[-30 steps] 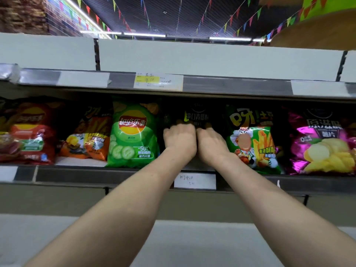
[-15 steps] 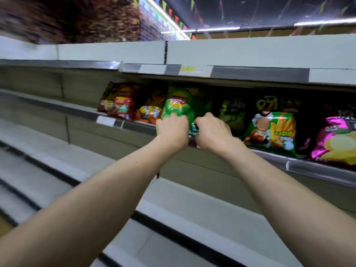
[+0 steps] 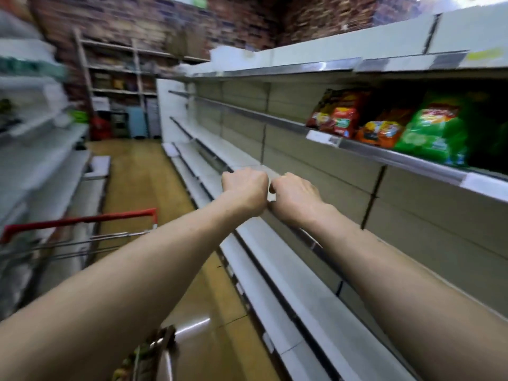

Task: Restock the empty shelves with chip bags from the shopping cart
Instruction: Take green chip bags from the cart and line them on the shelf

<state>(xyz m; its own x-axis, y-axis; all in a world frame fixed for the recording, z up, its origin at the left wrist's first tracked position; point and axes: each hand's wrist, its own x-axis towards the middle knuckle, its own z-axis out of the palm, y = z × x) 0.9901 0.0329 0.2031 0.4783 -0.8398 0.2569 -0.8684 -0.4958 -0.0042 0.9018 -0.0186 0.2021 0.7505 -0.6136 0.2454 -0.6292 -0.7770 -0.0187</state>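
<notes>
Hands are off the bag row now, and the view has swung left down the aisle, away from the stocked shelf (image 3: 384, 156) and toward the cart (image 3: 55, 248). Left hand (image 3: 244, 188) and right hand (image 3: 295, 196) hang side by side, nearly touching, in front of the lower shelves (image 3: 277, 259), below and left of the bags. Both are clenched with backs to camera and no bag visible in either. Palms are hidden, so can't rule out something small.

Step, my read: one placement is done and the person is turning back to the cart for the next bag. Next move calls for:
- arms swinging left and down past the red cart handle (image 3: 79, 220)
- fingers opening to take one bag by its upper edge without crushing it
- carrying it back to a free slot

Containers:
- stocked shelf: red bag (image 3: 339, 116), orange bag (image 3: 382, 130) and green bag (image 3: 434, 130) stand in a row behind the front lip. Further right is dark and cut off, unreadable.
- lower shelves: bare boards along the whole visible run.
- cart: wire basket at far left, mostly out of frame, contents blurred.
- blurred mottled packet (image 3: 143, 356) at the bottom edge: likely a chip bag in the cart, can't confirm.

Plenty of shelf is unfilled, so the task looks far from done.
</notes>
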